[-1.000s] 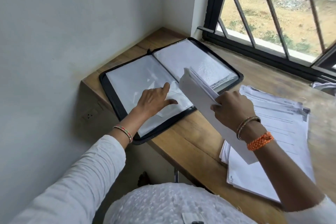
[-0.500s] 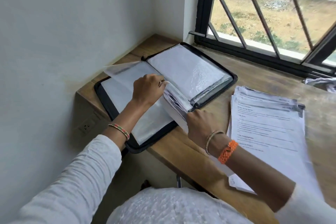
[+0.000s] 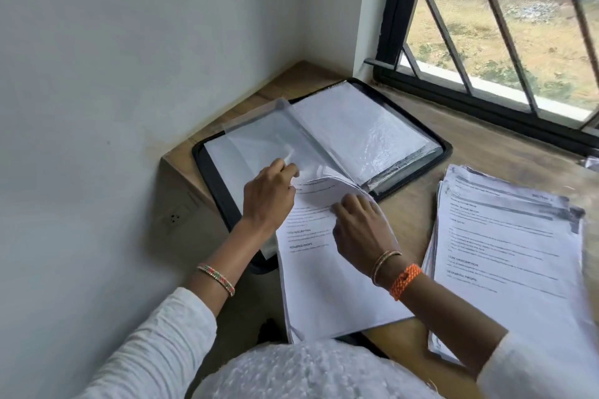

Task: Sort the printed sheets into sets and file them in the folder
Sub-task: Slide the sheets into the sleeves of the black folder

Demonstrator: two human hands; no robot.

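My set of sheets point(image 3: 327, 269) lies w/ its long axis running from my lap up toward the folder point(image 3: 324, 139), top edge curling right at the mouth of the clear sleeve point(image 3: 275, 142). So the mouth is straight ahead of both hands, a bit left of centre. The move is a push along that axis, away from me.

L hand point(image 3: 267, 201) is nearer the opening: thumb and fingers pinch the sleeve's lower edge and lift it off the left page. R hand point(image 3: 359, 230) sits on the set, fingers curled on the bent top corner, steering it in. Can't tell how far the top edge is inside; the glossy film hides it.

Folder is open flat in the desk's point(image 3: 453, 178) far left corner, black rim just beside the wall point(image 3: 129, 74), spine angled toward the window point(image 3: 502, 26). Rest of the printed stack point(image 3: 509, 246) is to my right, near but apart from the set.

Wooden top, narrow; set's bottom end overhangs the near edge over my lap. Little room left of the folder, so I judge the feed must go straight, not swing.
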